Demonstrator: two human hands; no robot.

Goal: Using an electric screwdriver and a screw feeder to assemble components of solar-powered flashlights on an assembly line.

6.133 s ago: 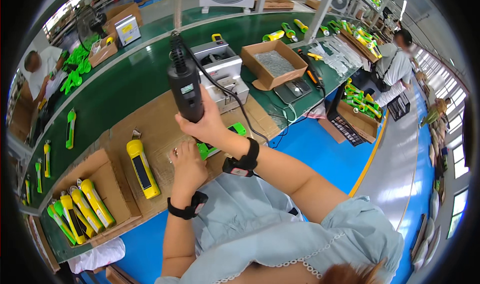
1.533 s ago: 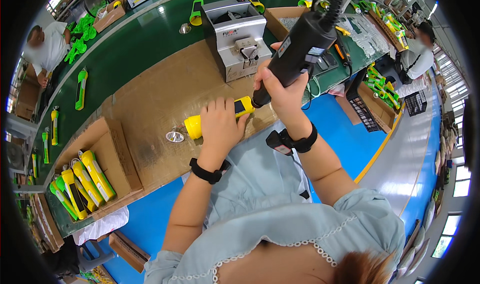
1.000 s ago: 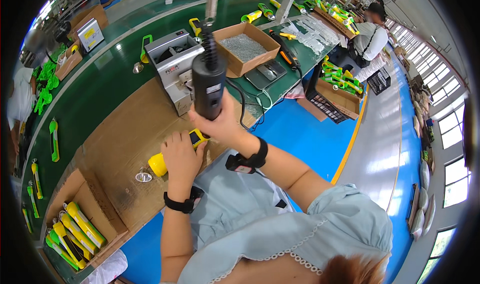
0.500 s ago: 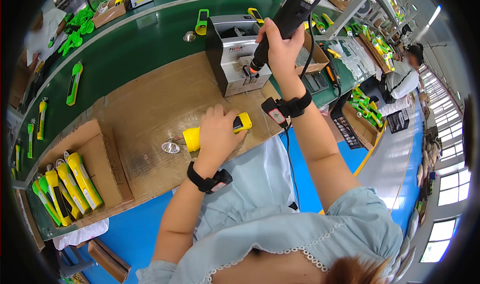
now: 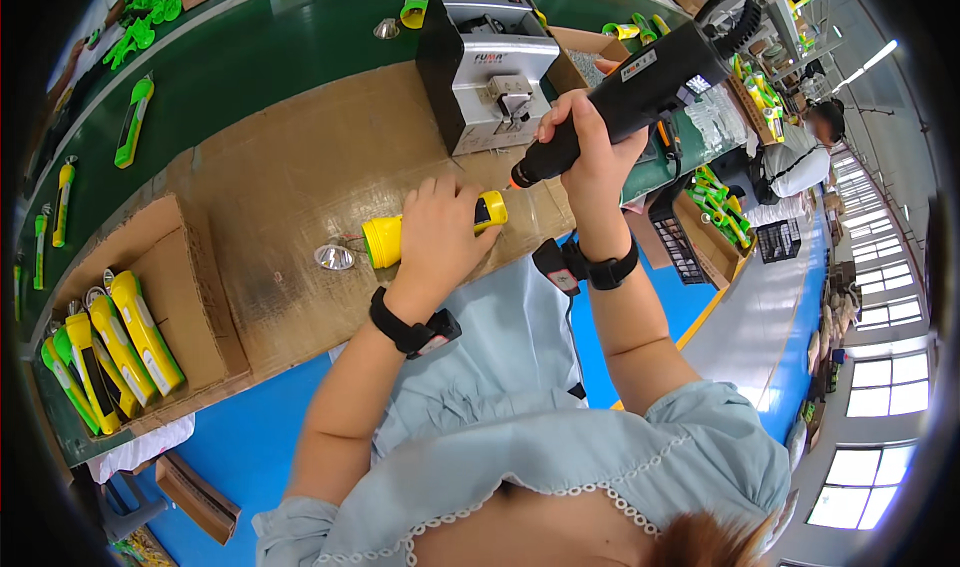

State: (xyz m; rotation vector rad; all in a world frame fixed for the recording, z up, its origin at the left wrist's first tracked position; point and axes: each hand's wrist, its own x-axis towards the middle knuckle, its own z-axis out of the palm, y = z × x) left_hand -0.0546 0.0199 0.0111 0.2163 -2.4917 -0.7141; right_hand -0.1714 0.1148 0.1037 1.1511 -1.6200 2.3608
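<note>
Clasps yellow flashlight [image 5: 385, 242] on cardboard [image 5: 290, 167] with left hand [image 5: 440, 232], fingers and thumb curled over its barrel, beside shiny reflector [image 5: 334, 257]. Grips black power screwdriver [image 5: 625, 92] in right hand [image 5: 592, 152], fingers wrapped round it, tip near flashlight's right end. Faces silver-fronted machine [image 5: 495, 67] and, beyond, green surface [image 5: 260, 47].

Looks like a factory assembly hall, judging by a long green workbench [image 5: 230, 87], a silver-and-black benchtop machine [image 5: 490, 77], a black power screwdriver [image 5: 630, 92], a cardboard box [image 5: 212, 282] of near-identical yellow and green torches [image 5: 143, 332], a heap of similar pieces [image 5: 715, 205] to the right, another person [image 5: 800, 162] farther along, a painted floor [image 5: 758, 332] and large gridded windows [image 5: 892, 384].
</note>
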